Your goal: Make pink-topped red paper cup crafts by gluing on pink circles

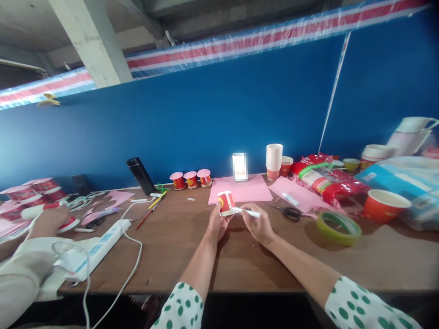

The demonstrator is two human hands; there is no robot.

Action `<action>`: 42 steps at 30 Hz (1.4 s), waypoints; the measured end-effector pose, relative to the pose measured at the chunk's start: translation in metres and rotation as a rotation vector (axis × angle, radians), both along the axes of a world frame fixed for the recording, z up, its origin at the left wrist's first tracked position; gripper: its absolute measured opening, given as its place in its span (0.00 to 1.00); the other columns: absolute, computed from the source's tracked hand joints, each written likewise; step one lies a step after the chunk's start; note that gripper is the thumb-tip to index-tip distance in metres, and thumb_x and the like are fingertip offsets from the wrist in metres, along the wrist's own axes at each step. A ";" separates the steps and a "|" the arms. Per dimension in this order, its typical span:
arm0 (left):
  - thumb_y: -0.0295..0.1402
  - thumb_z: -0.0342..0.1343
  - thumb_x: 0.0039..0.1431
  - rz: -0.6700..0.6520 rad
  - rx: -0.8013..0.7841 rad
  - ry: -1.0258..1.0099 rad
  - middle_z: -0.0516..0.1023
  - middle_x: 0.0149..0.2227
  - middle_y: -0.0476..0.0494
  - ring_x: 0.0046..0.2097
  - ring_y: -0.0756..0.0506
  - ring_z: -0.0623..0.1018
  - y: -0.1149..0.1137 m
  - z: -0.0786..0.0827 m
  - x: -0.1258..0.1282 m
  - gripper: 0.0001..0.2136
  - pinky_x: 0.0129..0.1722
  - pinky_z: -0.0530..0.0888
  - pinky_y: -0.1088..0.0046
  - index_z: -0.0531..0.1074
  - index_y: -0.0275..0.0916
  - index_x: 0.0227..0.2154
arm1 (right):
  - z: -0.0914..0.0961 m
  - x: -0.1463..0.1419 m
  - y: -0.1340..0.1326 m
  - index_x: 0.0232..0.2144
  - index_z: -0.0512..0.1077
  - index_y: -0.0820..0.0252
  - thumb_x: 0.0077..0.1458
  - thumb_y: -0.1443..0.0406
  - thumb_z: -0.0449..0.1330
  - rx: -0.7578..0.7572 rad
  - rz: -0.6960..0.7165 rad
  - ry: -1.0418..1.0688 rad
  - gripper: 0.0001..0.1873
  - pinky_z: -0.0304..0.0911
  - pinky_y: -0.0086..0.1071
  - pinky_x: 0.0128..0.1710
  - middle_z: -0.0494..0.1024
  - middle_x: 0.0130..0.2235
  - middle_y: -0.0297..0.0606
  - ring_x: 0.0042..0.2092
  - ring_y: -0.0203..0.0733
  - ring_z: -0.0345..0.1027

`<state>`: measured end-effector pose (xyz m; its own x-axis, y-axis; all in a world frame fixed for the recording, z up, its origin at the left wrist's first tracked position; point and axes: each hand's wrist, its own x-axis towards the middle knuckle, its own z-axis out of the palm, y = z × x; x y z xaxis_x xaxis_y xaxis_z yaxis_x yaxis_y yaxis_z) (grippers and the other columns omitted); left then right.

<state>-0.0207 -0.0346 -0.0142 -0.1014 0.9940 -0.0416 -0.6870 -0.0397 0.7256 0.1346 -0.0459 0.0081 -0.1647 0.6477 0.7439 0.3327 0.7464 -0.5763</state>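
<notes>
My left hand [216, 224] is wrapped round a small red paper cup [225, 204] with a yellow emblem and a white band, held above the table in front of me. My right hand [259, 227] grips a white pen [252, 213], its tip pointing left at the side of the cup. Whether the tip touches the cup is too small to tell. Behind both hands, a sheet of pink paper [219, 189] lies flat, and a bright, pixelated upright rectangle [240, 167] stands at its back edge.
Three red cups with pink discs [191, 179] stand by a black bottle [140, 176]. Scissors [291, 213], green tape [338, 228] and an orange cup [386, 206] lie to the right. A power strip [103, 249] with cables and a co-worker's hand [51, 221] are at left.
</notes>
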 end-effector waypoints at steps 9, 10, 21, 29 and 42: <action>0.44 0.55 0.53 0.011 -0.009 -0.009 0.76 0.41 0.38 0.42 0.45 0.76 0.002 -0.002 -0.001 0.18 0.49 0.69 0.64 0.70 0.35 0.41 | 0.000 0.000 0.000 0.31 0.69 0.59 0.58 0.62 0.51 -0.036 0.022 -0.011 0.09 0.62 0.28 0.32 0.72 0.28 0.37 0.29 0.37 0.65; 0.44 0.55 0.52 0.016 -0.008 -0.012 0.76 0.41 0.39 0.42 0.45 0.76 0.002 -0.003 -0.001 0.19 0.49 0.69 0.63 0.70 0.35 0.41 | 0.000 0.000 0.000 0.30 0.69 0.59 0.58 0.62 0.51 -0.048 0.036 -0.009 0.09 0.62 0.28 0.31 0.71 0.27 0.36 0.28 0.37 0.65; 0.45 0.54 0.54 0.030 -0.038 -0.036 0.75 0.43 0.37 0.42 0.44 0.76 0.001 0.000 0.000 0.19 0.48 0.70 0.62 0.70 0.35 0.42 | -0.005 0.000 0.002 0.28 0.66 0.59 0.57 0.63 0.50 -0.137 0.037 0.029 0.08 0.59 0.27 0.26 0.68 0.24 0.33 0.25 0.34 0.61; 0.45 0.51 0.55 0.030 -0.050 -0.033 0.76 0.42 0.37 0.41 0.44 0.76 0.000 0.003 0.000 0.19 0.48 0.70 0.62 0.70 0.35 0.42 | -0.003 0.000 0.002 0.28 0.66 0.59 0.57 0.63 0.50 -0.140 0.060 0.051 0.09 0.59 0.27 0.27 0.68 0.25 0.33 0.25 0.34 0.60; 0.45 0.51 0.56 0.018 -0.059 -0.034 0.76 0.42 0.37 0.43 0.44 0.76 0.001 0.001 0.000 0.18 0.50 0.69 0.62 0.70 0.35 0.41 | -0.003 0.000 0.002 0.30 0.67 0.59 0.58 0.63 0.50 -0.124 0.030 0.009 0.08 0.59 0.27 0.26 0.67 0.25 0.33 0.24 0.34 0.60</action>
<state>-0.0205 -0.0334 -0.0133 -0.1169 0.9877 -0.1037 -0.7105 -0.0102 0.7036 0.1349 -0.0436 0.0053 -0.1786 0.7298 0.6599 0.3058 0.6786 -0.6678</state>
